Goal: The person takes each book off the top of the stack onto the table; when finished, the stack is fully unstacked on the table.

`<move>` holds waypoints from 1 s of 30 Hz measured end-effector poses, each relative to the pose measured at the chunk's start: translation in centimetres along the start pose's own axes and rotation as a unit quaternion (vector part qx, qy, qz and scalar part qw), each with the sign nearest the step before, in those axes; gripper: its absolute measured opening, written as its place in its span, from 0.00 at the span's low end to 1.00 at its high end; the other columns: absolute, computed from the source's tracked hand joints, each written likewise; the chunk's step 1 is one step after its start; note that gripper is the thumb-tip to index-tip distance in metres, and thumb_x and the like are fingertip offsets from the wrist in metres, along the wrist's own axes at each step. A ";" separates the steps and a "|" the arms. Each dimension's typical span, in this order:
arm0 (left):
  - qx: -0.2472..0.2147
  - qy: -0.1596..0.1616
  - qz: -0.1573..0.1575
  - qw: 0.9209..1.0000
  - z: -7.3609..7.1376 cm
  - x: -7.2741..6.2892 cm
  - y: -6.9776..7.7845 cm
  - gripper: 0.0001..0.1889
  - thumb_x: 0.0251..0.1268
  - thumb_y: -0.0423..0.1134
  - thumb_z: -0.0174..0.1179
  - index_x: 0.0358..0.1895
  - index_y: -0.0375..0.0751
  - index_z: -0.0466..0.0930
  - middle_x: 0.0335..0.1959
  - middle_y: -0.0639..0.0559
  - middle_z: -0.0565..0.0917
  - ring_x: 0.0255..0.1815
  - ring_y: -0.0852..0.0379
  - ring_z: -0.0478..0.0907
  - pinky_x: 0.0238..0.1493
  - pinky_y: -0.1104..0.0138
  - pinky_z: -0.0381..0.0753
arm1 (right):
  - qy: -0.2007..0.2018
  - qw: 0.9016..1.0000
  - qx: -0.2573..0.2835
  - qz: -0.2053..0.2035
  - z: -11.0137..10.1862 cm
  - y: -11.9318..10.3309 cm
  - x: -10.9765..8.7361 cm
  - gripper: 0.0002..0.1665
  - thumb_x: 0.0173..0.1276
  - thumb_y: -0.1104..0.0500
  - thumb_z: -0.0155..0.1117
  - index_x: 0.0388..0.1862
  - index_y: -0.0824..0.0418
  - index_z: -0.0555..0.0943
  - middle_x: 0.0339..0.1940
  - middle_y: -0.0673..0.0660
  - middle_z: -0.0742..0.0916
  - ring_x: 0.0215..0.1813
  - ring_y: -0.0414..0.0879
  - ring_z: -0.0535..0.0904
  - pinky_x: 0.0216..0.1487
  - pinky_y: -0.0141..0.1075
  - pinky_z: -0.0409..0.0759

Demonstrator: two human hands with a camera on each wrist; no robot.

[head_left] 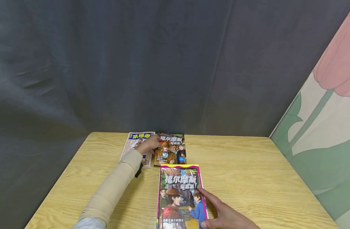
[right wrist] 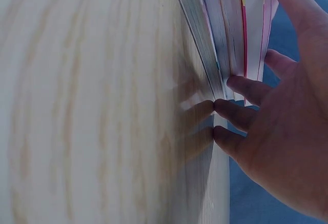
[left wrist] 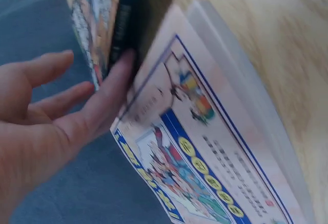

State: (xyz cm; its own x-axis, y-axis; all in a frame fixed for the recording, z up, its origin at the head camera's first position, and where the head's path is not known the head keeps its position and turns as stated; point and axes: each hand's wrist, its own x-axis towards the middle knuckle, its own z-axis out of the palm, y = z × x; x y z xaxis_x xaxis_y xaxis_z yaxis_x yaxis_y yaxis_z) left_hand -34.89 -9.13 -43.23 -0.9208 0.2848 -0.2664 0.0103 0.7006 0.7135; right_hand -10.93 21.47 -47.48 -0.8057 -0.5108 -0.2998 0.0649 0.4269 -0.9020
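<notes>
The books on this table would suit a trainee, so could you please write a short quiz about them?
1. Fill in: the ____ hand touches the front pile.
2. The left hand is nearest: (a) the front pile; (b) the two rear books; (c) the table's right edge.
3. True or false: the two rear books lie stacked one on the other.

Key: 1. right, as the right hand shows; 2. b; 3. false, they lie side by side.

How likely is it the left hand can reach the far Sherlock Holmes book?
Likely yes: the left hand is at the left edge of the far Sherlock Holmes book, with nothing visibly in between.
</notes>
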 end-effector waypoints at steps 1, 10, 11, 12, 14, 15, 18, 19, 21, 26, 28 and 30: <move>-0.011 0.007 -0.004 1.000 -0.1 -0.1 0.1 0.25 0.69 0.31 0.52 0.68 0.29 0.63 0.65 0.35 0.68 0.39 0.49 0.78 0.31 0.58 0.84 | 0.000 1.000 0.002 0.003 0.0 -0.1 0.0 0.51 0.63 0.46 0.68 0.77 0.33 0.48 0.77 0.63 0.55 0.73 0.65 0.49 0.66 0.70 0.51; -0.037 0.033 0.002 0.999 -0.3 -0.3 1.0 0.15 0.69 0.30 0.50 0.21 0.40 0.65 0.13 0.56 0.55 0.10 0.63 0.48 0.20 0.60 0.77 | 0.009 1.000 -0.011 0.006 0.1 -0.3 0.0 0.52 0.62 0.47 0.69 0.77 0.33 0.48 0.77 0.63 0.54 0.73 0.65 0.50 0.66 0.70 0.51; -0.036 0.039 0.007 0.999 -0.3 -0.4 1.0 0.15 0.69 0.30 0.50 0.20 0.40 0.66 0.14 0.55 0.59 0.11 0.62 0.51 0.21 0.59 0.79 | 0.009 1.000 -0.013 0.004 0.1 -0.3 0.0 0.52 0.62 0.47 0.69 0.77 0.33 0.48 0.77 0.63 0.54 0.73 0.65 0.50 0.66 0.70 0.51; -0.038 0.043 0.009 0.998 -0.3 -0.6 1.0 0.15 0.69 0.30 0.50 0.20 0.39 0.68 0.15 0.53 0.65 0.12 0.61 0.53 0.23 0.58 0.78 | 0.009 1.000 -0.013 0.003 0.1 -0.3 0.0 0.52 0.62 0.47 0.69 0.77 0.33 0.48 0.77 0.63 0.54 0.73 0.65 0.49 0.66 0.70 0.51; -0.037 0.061 0.025 0.997 -0.4 -1.0 1.1 0.10 0.70 0.31 0.49 0.31 0.32 0.78 0.26 0.45 0.77 0.15 0.56 0.64 0.27 0.56 0.81 | 0.010 1.000 -0.021 -0.006 0.1 -0.4 0.0 0.53 0.62 0.48 0.69 0.77 0.35 0.47 0.78 0.63 0.54 0.74 0.65 0.48 0.67 0.69 0.50; -0.040 0.069 0.033 0.996 -0.4 -1.2 1.2 0.10 0.70 0.31 0.49 0.41 0.29 0.80 0.35 0.42 0.80 0.18 0.53 0.69 0.30 0.55 0.82 | 0.011 1.000 -0.027 -0.010 0.1 -0.4 0.1 0.53 0.63 0.48 0.69 0.78 0.35 0.47 0.78 0.63 0.53 0.74 0.65 0.48 0.67 0.69 0.50; -0.038 0.091 0.061 0.993 -0.7 -2.1 1.7 0.18 0.73 0.33 0.48 0.60 0.28 0.73 0.55 0.35 0.76 0.31 0.44 0.78 0.38 0.52 0.84 | 0.016 0.999 -0.047 -0.021 0.2 -0.4 0.0 0.53 0.63 0.48 0.69 0.78 0.37 0.47 0.78 0.64 0.53 0.74 0.66 0.47 0.67 0.69 0.50; -0.037 0.095 0.071 0.992 -0.7 -2.5 1.9 0.17 0.73 0.34 0.48 0.60 0.29 0.73 0.54 0.35 0.77 0.35 0.42 0.80 0.38 0.52 0.84 | 0.018 0.998 -0.058 -0.027 0.2 -0.5 0.0 0.53 0.62 0.48 0.69 0.78 0.38 0.47 0.78 0.64 0.53 0.75 0.66 0.46 0.67 0.69 0.50; -0.042 0.094 0.088 0.991 -0.7 -3.6 2.3 0.17 0.74 0.34 0.48 0.60 0.31 0.74 0.54 0.36 0.77 0.37 0.41 0.80 0.39 0.52 0.84 | 0.022 0.997 -0.074 -0.028 0.2 -0.6 0.0 0.53 0.62 0.47 0.69 0.78 0.38 0.47 0.78 0.63 0.54 0.75 0.66 0.46 0.67 0.69 0.51; -0.026 0.100 0.133 0.986 -0.1 -7.0 2.8 0.16 0.71 0.33 0.51 0.58 0.33 0.76 0.53 0.38 0.80 0.47 0.42 0.80 0.42 0.57 0.83 | 0.035 0.992 -0.111 -0.045 0.0 -0.7 -0.1 0.54 0.60 0.45 0.70 0.78 0.39 0.49 0.77 0.64 0.56 0.74 0.67 0.49 0.66 0.70 0.53; -0.020 0.106 0.149 0.983 0.3 -8.4 2.7 0.16 0.69 0.33 0.53 0.57 0.34 0.77 0.52 0.40 0.81 0.48 0.44 0.80 0.42 0.59 0.83 | 0.037 0.991 -0.117 -0.056 0.0 -0.7 -0.2 0.55 0.59 0.45 0.71 0.78 0.40 0.49 0.76 0.65 0.57 0.74 0.69 0.49 0.65 0.71 0.52; -0.034 0.102 0.164 0.981 0.9 -9.8 2.5 0.16 0.67 0.32 0.54 0.57 0.35 0.77 0.52 0.41 0.81 0.47 0.45 0.81 0.42 0.59 0.83 | 0.040 0.989 -0.124 -0.070 -0.1 -0.7 -0.2 0.56 0.58 0.45 0.72 0.78 0.42 0.49 0.76 0.66 0.58 0.73 0.70 0.50 0.65 0.71 0.52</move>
State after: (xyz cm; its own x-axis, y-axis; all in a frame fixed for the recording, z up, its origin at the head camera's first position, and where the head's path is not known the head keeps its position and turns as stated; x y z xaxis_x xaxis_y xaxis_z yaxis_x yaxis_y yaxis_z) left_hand -25.50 -9.60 -39.44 -0.9313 0.3457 0.1151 0.2995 0.5465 0.7821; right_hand -10.88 21.32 -46.77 -0.8412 -0.5217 -0.1419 -0.1896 0.5305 -0.8262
